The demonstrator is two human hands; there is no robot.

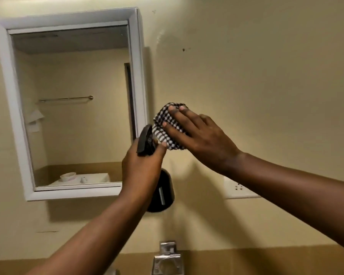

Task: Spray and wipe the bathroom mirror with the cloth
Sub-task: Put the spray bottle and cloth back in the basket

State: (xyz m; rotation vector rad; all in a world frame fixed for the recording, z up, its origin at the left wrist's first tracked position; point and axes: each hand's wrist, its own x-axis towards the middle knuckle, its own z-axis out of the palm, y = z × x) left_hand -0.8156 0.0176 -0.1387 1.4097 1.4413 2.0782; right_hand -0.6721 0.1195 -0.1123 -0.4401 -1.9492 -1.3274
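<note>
Head view: the white-framed mirror (pixel 72 104) hangs at ten o'clock. The left hand (pixel 142 169) clamps a black spray bottle (pixel 161 192) at centre; at its one o'clock the right hand (pixel 202 138) grips the checked cloth (pixel 165 124), folded, beside the mirror frame.

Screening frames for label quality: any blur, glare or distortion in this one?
Head view: motion blur softens the left hand and spray bottle; right hand and cloth sharper. Wide-angle lens bows the mirror frame. Warm light, soft shadows on the wall, no glare on the glass.
</note>
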